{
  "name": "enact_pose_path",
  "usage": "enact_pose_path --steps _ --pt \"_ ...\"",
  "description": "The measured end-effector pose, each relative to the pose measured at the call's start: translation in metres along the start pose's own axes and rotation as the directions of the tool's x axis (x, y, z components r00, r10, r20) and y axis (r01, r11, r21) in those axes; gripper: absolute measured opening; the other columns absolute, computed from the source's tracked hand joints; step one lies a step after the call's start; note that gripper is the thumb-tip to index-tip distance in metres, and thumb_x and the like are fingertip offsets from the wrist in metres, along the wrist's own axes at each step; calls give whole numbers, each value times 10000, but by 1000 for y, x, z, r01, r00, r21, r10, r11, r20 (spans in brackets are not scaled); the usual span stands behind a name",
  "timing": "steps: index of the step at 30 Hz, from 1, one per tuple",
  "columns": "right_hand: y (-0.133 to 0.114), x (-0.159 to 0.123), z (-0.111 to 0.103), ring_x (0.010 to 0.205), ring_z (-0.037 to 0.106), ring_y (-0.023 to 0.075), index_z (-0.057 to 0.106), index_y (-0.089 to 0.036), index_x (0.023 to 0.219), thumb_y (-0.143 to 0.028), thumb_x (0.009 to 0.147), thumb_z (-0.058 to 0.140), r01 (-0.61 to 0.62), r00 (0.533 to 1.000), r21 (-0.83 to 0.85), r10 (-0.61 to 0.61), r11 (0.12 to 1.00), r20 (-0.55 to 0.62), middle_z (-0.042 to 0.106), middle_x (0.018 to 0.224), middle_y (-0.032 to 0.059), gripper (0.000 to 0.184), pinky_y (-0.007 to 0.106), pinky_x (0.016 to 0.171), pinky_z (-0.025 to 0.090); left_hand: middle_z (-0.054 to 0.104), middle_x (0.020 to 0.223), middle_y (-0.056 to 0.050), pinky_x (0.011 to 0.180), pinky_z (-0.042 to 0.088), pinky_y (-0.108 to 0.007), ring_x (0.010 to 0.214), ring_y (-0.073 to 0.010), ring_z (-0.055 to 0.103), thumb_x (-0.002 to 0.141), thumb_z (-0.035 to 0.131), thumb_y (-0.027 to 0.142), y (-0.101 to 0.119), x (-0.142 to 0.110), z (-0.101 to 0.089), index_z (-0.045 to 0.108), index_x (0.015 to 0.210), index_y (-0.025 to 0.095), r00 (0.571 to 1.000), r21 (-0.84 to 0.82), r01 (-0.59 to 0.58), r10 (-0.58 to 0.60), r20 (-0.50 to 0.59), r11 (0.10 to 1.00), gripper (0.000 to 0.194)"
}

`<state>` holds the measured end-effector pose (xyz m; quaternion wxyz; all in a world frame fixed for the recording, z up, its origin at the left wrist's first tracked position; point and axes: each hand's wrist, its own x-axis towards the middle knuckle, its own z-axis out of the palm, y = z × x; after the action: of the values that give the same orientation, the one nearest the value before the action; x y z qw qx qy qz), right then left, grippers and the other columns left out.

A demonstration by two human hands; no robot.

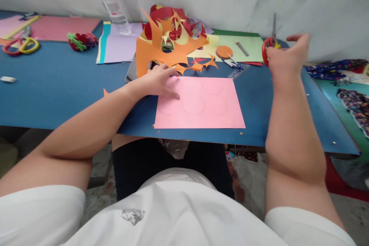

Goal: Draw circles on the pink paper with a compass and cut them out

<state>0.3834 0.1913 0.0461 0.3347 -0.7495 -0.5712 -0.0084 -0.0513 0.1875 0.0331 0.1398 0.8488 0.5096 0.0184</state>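
A pink paper sheet [213, 121] with several pencilled circles lies near the table's front edge. Across its upper left corner rests my left hand [163, 80], thumb and fingers spread apart, beside the orange paper scraps [167, 52]. My right hand [288, 55] is raised at the right side of the table, holding scissors [268, 50] by their red and yellow handles. The blades point up and away from me, toward the wall. An orange paper disc [224, 51] lies beyond the pink sheet, near some pens [230, 63] and a clear ruler [239, 71].
A plastic bottle [115, 11] stands by the wall on a lilac sheet [115, 48]. Another pair of scissors [21, 45], a bundle of coloured cut pieces [82, 41] and an eraser [8, 79] lie leftward. Green paper [250, 44] sits at the back right.
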Motion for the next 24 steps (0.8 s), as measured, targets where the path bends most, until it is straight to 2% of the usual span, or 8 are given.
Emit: enact_pose_path --steps 2,4,7,11,13,16,20,24 --pt "-23 -14 7 1034 781 318 552 -241 1474 -303 1047 785 -182 974 164 200 970 -102 768 1193 176 490 427 774 600 619 1540 -174 1301 468 -608 1494 -501 548 746 916 753 -2 0 -1 712 1581 293 1000 -5 -20 20 1 1000 975" --pt "-45 -28 15 883 743 256 593 -236 1412 -324 988 902 -217 971 290 235 932 -31 757 1084 111 532 381 716 568 627 1519 -175 1305 465 -584 1485 -490 554 760 898 749 -3 -1 -3 720 1574 278 999 -17 -41 41 2 999 957" --pt "-67 -45 20 725 669 217 675 -258 1164 -424 992 910 -194 977 331 152 924 148 648 825 -2 335 369 686 543 642 1493 -175 1294 478 -544 1463 -467 572 785 864 746 -4 -2 -6 742 1542 259 998 -36 -65 65 -8 997 908" --pt "-78 -58 10 798 769 306 676 -268 897 -606 891 981 -91 956 206 28 974 292 661 751 18 455 447 766 632 667 1426 -170 1264 519 -518 1412 -438 610 803 832 736 -6 -3 -6 783 1461 231 997 -50 -75 74 -35 996 831" --pt "-81 -62 4 822 817 330 690 -268 929 -651 927 942 -122 940 217 43 968 338 713 760 36 459 469 789 673 681 1384 -166 1241 542 -507 1363 -422 640 802 829 718 -8 -3 -4 802 1407 223 996 -49 -70 67 -59 996 782" --pt "-85 -63 1 869 861 310 721 -261 1083 -599 1068 817 -219 921 267 109 939 374 764 798 42 352 444 843 704 694 1344 -165 1212 563 -495 1312 -413 670 775 850 712 -10 -2 -3 817 1349 218 993 -51 -74 69 -96 996 758" --pt "-85 -63 6 1002 860 309 712 -245 1169 -532 1140 742 -179 938 156 121 971 326 825 958 79 290 442 942 678 703 1328 -148 1170 579 -489 1289 -415 677 740 887 752 -12 0 -1 816 1343 248 994 -46 -64 60 -88 997 788" --pt "-84 -64 12 921 838 275 672 -236 1195 -577 1197 628 -203 913 212 107 956 393 821 984 98 344 400 882 655 705 1349 -144 1151 582 -483 1272 -407 675 741 909 758 -13 1 -1 811 1367 261 995 -59 -55 50 -85 997 804"
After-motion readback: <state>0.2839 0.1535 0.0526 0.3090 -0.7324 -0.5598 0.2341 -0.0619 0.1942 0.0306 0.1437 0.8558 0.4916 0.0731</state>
